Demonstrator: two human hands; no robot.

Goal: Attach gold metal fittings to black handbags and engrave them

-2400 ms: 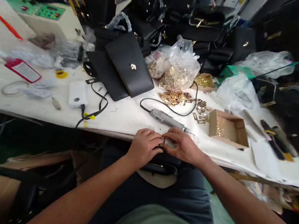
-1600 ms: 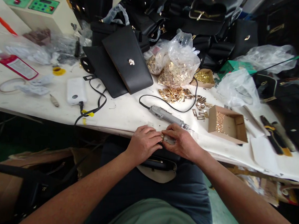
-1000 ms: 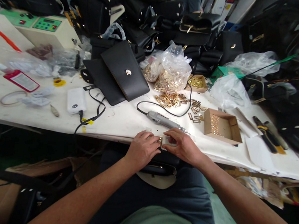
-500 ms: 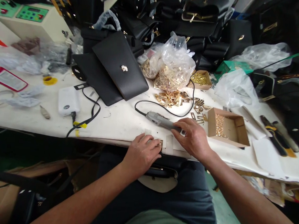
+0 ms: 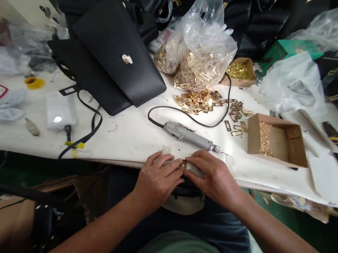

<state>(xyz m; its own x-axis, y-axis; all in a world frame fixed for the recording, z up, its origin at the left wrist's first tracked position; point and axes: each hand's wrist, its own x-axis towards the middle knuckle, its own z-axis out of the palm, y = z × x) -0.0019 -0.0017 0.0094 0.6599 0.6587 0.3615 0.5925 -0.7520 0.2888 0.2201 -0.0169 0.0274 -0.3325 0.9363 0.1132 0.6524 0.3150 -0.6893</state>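
Observation:
At the front edge of the white table, my left hand (image 5: 157, 176) has its fingers closed on a small gold metal plate (image 5: 183, 165), which is partly hidden. My right hand (image 5: 212, 174) meets it from the right, thumb and fingertips pinched on the plate's other side. Below both hands, a black bag with a beige flap (image 5: 184, 205) rests on the lap. Just beyond the hands lies a grey electric screwdriver (image 5: 187, 135), its bit pointing right and its cable looping behind.
Loose gold plates (image 5: 198, 101) lie in front of a clear bag of fittings (image 5: 201, 63). A cardboard box of small screws (image 5: 279, 141) stands right. Black leather pieces (image 5: 119, 52) and a white power box (image 5: 60, 112) are left.
My right hand has let go of the screwdriver, which now lies on the table, and moved left to the gold plate beside my left hand. The view has shifted closer to the table.

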